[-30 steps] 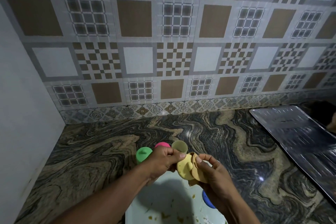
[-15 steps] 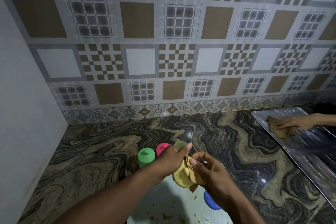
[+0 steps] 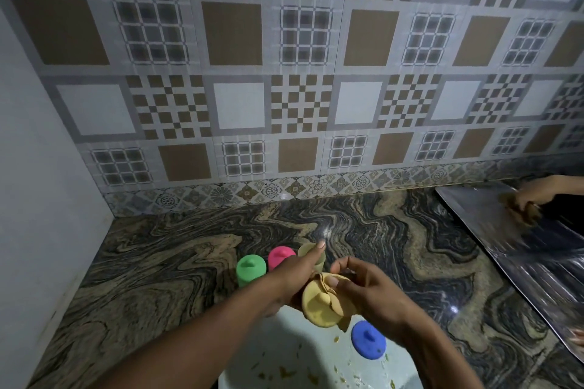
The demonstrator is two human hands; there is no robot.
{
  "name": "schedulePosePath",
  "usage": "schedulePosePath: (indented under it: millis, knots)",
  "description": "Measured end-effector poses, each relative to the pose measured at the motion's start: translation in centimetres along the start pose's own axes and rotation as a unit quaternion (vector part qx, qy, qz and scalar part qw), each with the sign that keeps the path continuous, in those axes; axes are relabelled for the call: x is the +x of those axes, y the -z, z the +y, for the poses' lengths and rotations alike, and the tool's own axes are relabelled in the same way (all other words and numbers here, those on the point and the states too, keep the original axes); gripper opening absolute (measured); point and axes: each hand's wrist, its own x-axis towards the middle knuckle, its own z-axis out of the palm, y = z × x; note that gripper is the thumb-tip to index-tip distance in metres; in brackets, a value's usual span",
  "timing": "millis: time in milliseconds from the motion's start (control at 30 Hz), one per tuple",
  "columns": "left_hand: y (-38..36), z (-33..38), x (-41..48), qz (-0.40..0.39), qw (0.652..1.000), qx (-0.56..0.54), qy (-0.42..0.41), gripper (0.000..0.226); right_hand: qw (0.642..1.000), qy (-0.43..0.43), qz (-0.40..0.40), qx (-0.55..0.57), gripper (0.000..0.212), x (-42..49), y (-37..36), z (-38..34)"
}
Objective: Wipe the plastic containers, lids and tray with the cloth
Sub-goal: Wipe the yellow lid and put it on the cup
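1. Both hands have kept together above the tray (image 3: 300,357) since half a second ago, and the yellow lid (image 3: 319,305) now shows more of its knobbed face. Off to the right, a second person's hand (image 3: 534,196) has slid further along the metal sheet (image 3: 493,224).
2. The left hand (image 3: 297,281) grips the yellow lid from behind, fingers curled under it and the forefinger stretched out straight. It probably serves as the steady side, holding the lid at a tilt so the face is reachable.
3. The right hand (image 3: 369,287) pinches the cloth (image 3: 335,283) with thumb and fingers and presses it on the lid's upper right edge. The cloth is bunched small, which I judge suits working round a rim and knob.
4. The lid is held in the air over the tray, not touching it, so any crumbs would likely fall there and not on the surface (image 3: 158,262).
5. A blue lid (image 3: 368,339) lies knob-up on the tray, just below the right hand, near yellowish smears; it and the tray look unwiped.
6. The green container (image 3: 250,270), pink container (image 3: 279,257) and yellow container (image 3: 308,251) stand in a close row on the surface beyond the tray. The yellow one is partly hidden by the left forefinger.
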Motion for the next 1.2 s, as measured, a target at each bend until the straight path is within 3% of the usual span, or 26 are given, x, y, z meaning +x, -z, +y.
schedulePosePath:
  millis: [67, 133, 200, 267, 333, 433, 500, 533, 600, 667, 733, 767, 833, 900, 967, 1033, 1100, 1200]
  knots:
    - [-0.7, 1.0, -0.4, 0.066, 0.996, 0.038, -0.039, 0.067, 1.000, 0.008, -0.009, 0.001, 0.028, 0.4, 0.2, -0.7]
    - [-1.5, 1.6, -0.6, 0.202, 0.975, 0.036, -0.086, 0.056, 0.998, 0.041, 0.046, 0.010, 0.035, 0.8, -0.4, -0.5]
    - [-2.2, 1.9, -0.9, 0.308, 0.943, -0.038, -0.116, 0.049, 0.988, 0.073, 0.128, 0.056, 0.034, 1.0, -1.7, 0.7]
    - [-2.5, 2.0, -1.1, 0.358, 0.922, -0.092, -0.119, 0.050, 0.972, 0.069, 0.188, 0.121, 0.024, 0.8, -3.1, 2.3]
    - [-2.4, 1.2, -0.8, 0.330, 0.935, -0.084, -0.097, 0.052, 0.965, 0.036, 0.203, 0.165, 0.016, 0.3, -3.6, 3.2]
    - [-0.9, 0.3, -0.2, 0.135, 0.988, -0.032, -0.061, 0.068, 0.980, -0.026, 0.135, 0.147, 0.024, -0.2, -1.9, 1.8]
    - [-0.5, 1.3, -0.5, 0.072, 0.996, 0.013, -0.059, 0.068, 0.990, -0.048, 0.075, 0.112, 0.029, 0.1, -0.7, 0.4]
    - [-0.6, 2.0, -0.6, 0.095, 0.992, 0.035, -0.071, 0.064, 0.991, -0.042, 0.068, 0.112, 0.030, 0.3, -0.6, -0.1]
    - [-1.5, 3.2, -0.9, 0.224, 0.967, 0.042, -0.109, 0.055, 0.984, -0.006, 0.108, 0.145, 0.033, 1.0, -1.4, -0.2]
    - [-2.7, 4.0, -1.5, 0.340, 0.933, -0.035, -0.116, 0.055, 0.958, 0.037, 0.192, 0.209, 0.024, 1.6, -3.2, 0.7]
    - [-3.2, 3.6, -1.3, 0.397, 0.909, -0.089, -0.091, 0.057, 0.929, 0.037, 0.255, 0.266, 0.010, 1.7, -4.8, 1.8]
    - [-3.3, 3.2, -1.1, 0.389, 0.914, -0.088, -0.075, 0.058, 0.920, 0.022, 0.274, 0.279, 0.008, 1.6, -5.0, 2.0]
    - [-2.6, 2.3, -0.4, 0.284, 0.956, -0.066, -0.040, 0.065, 0.929, -0.004, 0.267, 0.255, 0.010, 1.4, -4.0, 1.6]
    - [-1.4, 2.3, -0.2, 0.141, 0.986, -0.093, 0.000, 0.075, 0.963, -0.018, 0.195, 0.185, 0.016, 1.4, -2.2, 0.2]
    - [-0.8, 3.1, -0.1, 0.106, 0.993, -0.054, -0.008, 0.073, 0.981, -0.027, 0.133, 0.138, 0.023, 1.5, -1.2, -0.9]
    - [-1.1, 3.7, 0.0, 0.199, 0.978, -0.002, -0.070, 0.057, 0.979, -0.005, 0.146, 0.142, 0.028, 1.9, -2.1, -1.0]
    - [-2.0, 4.0, -0.4, 0.318, 0.943, -0.018, -0.100, 0.052, 0.957, 0.039, 0.222, 0.184, 0.023, 2.4, -3.8, 0.3]
    - [-2.5, 3.2, -0.4, 0.403, 0.907, -0.099, -0.067, 0.057, 0.923, 0.047, 0.317, 0.213, 0.016, 2.3, -6.2, 2.5]
